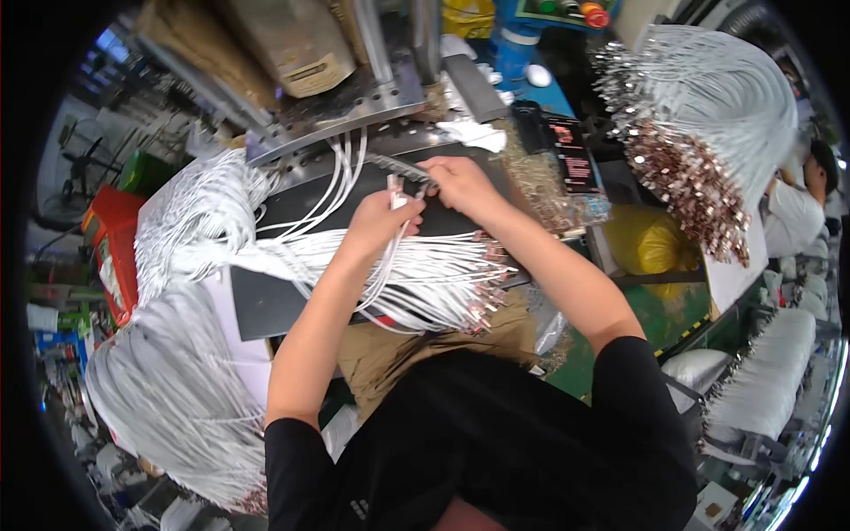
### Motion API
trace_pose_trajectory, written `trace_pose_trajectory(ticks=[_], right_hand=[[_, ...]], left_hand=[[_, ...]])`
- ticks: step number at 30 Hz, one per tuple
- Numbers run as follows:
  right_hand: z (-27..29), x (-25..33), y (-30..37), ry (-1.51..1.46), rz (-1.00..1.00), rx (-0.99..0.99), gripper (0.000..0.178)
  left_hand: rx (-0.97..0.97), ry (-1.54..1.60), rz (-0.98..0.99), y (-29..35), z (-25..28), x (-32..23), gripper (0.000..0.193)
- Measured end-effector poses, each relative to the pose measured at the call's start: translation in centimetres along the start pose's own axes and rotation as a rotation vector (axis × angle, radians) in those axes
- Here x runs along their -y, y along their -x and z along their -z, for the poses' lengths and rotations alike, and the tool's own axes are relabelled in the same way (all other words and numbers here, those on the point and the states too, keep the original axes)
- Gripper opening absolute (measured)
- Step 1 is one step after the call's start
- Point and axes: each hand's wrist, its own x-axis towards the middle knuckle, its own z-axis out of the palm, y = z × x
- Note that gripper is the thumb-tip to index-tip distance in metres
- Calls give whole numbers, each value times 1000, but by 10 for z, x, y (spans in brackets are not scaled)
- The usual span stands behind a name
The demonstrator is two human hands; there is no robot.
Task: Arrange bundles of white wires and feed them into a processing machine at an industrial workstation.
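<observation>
My left hand (379,221) is closed around a few white cables, their coppery end pieces (393,182) sticking up past the fingers. Just to its right, my right hand (460,184) pinches a narrow dark grey strip-like piece (403,166), whose exact kind I cannot make out. The two hands almost meet over the black work surface (301,208). Below them lies a thick bundle of white cables (416,270), with coppery ends fanned out to the right. Several loose white cables (341,181) run up toward the metal frame.
A perforated metal frame (354,117) with brown paper-wrapped goods stands behind the work surface. More white cable coils (199,208) and a hanging bundle (168,389) are at left. Another large cable bundle (726,88) lies at right, near a yellow bag (646,239) and another person (792,212).
</observation>
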Motion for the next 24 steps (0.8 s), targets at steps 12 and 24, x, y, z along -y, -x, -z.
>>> trace_pose_trajectory(ticks=[12, 24], right_hand=[[-7, -3, 0, 142, 147, -56, 35], [-4, 4, 6, 228, 190, -37, 38]], left_hand=[[-33, -125, 4, 3, -6, -8, 19], [-92, 27, -63, 13, -9, -9, 19]])
